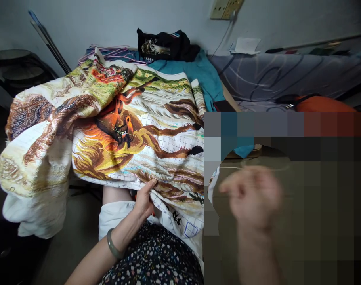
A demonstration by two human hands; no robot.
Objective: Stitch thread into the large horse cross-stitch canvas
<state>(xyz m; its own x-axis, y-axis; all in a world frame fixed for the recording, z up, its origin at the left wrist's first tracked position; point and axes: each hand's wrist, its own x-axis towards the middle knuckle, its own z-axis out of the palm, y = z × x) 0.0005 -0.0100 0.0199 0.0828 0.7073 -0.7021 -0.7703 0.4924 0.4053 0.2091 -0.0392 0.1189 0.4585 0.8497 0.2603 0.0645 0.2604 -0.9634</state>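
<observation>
A large cross-stitch cloth (168,138), stitched with running horses over a printed grid, spreads across my lap and the surface in front. My left hand (146,198) grips its near edge, thumb on top and fingers underneath, hidden. Loose yellow-green thread (117,132) lies on the dark horse's head. Off to the right, my right hand (254,194) is raised beside the cloth, blurred by motion, its fingers curled together. A thin pale thread (228,168) passes by its fingertips. What the fingers pinch is too small to make out.
The cloth's bunched left part (40,158) hangs over the side. Behind lie teal fabric (210,79), a black printed bag (165,45) and pink hangers (109,53). A wall socket (224,8) has a cable. Blocky pixels hide much of the lower right.
</observation>
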